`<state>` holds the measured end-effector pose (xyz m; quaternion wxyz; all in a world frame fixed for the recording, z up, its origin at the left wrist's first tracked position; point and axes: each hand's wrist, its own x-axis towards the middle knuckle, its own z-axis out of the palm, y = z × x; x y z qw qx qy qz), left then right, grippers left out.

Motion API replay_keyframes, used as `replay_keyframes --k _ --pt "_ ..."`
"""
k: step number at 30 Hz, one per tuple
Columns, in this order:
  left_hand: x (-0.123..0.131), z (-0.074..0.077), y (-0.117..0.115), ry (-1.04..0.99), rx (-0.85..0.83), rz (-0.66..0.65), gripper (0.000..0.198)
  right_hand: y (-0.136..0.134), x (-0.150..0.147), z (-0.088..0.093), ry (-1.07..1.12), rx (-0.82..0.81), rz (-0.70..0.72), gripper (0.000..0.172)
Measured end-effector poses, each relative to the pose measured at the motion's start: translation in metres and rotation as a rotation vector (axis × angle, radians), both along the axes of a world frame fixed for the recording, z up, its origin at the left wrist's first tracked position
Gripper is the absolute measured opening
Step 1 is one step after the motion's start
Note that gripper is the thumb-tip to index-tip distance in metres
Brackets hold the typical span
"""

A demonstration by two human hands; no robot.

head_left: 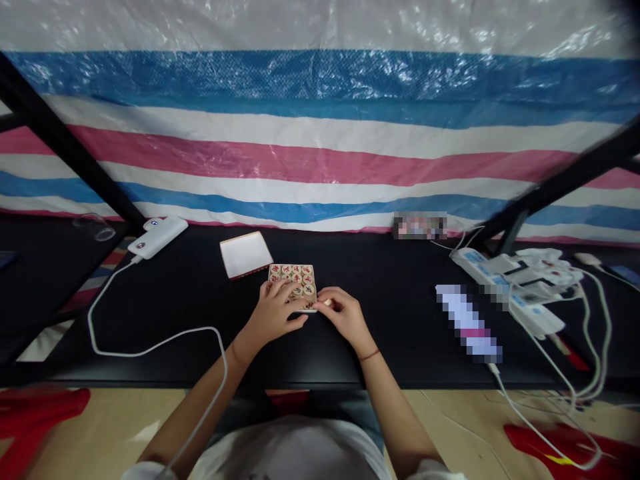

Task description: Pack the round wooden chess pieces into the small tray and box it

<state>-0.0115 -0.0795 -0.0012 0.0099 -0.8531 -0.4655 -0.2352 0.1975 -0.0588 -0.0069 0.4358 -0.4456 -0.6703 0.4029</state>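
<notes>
A small open box [316,280] stands on the black table, filled with round xiangqi pieces [297,270] that bear red and dark characters. My left hand [274,312] lies over the box's left and front part, fingers spread across the pieces and hiding some of them. At the box's right front corner, my right hand [345,315] pinches a pale xiangqi piece [328,303] between thumb and fingers. Behind and to the left of the box, its white-lined lid [246,254] rests with the inside facing up.
A white power bank [159,238] sits at the back left, its white cable [150,352] crossing to my left forearm. On the right are a phone [467,323] with a cable and a power strip [530,313] loaded with chargers. A striped plastic sheet [320,160] hangs behind.
</notes>
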Motion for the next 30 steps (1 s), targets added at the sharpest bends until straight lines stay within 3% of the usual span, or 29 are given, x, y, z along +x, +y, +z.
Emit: replay_keyframes --k 7,11,16,23,30 --pt "-0.002 0.003 0.001 -0.037 -0.064 0.010 0.038 0.003 0.004 -0.004 0.371 -0.261 -0.090 0.037" --pt "-0.003 0.002 0.000 -0.060 -0.101 0.050 0.051 0.002 0.002 -0.002 0.338 -0.342 -0.060 0.040" --pt "-0.007 -0.004 0.001 -0.111 -0.142 0.096 0.059 0.001 -0.005 -0.001 0.150 -0.224 -0.055 0.039" --pt "-0.010 -0.006 0.004 -0.161 -0.130 0.041 0.059 0.000 -0.008 0.001 -0.100 -0.055 0.013 0.032" --pt "-0.010 -0.012 0.005 -0.180 -0.122 0.034 0.061 -0.002 -0.009 0.000 -0.178 0.040 0.013 0.025"
